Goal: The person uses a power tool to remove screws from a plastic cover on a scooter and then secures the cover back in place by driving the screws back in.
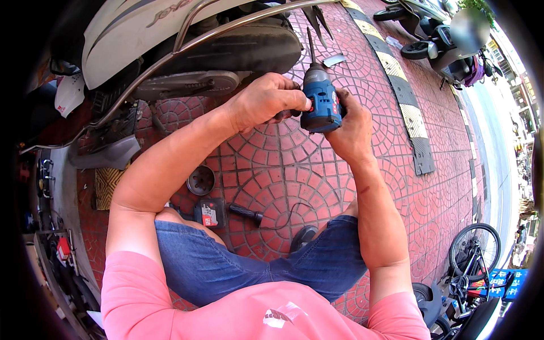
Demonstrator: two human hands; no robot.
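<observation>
A blue cordless impact driver [321,101] is held up in front of me, with a long dark bit [311,48] pointing away from me toward the scooter's end. My right hand [352,127] is closed round it from the right side; its handle is hidden below the body. My left hand [271,103] grips from the left, fingers curled, with the thumb tip pressed on the driver's side near a small red part. At the upper left stands a white scooter [130,34], its dark engine cover [243,51] near my left hand.
On the red paving lie a round metal bowl [201,179], a clear-and-black case [211,213] and a black cylindrical tool [245,213] with a thin cord. A yellow-black kerb ramp [412,122] runs along the right. Other scooters [419,50] and a bicycle [475,252] stand farther right.
</observation>
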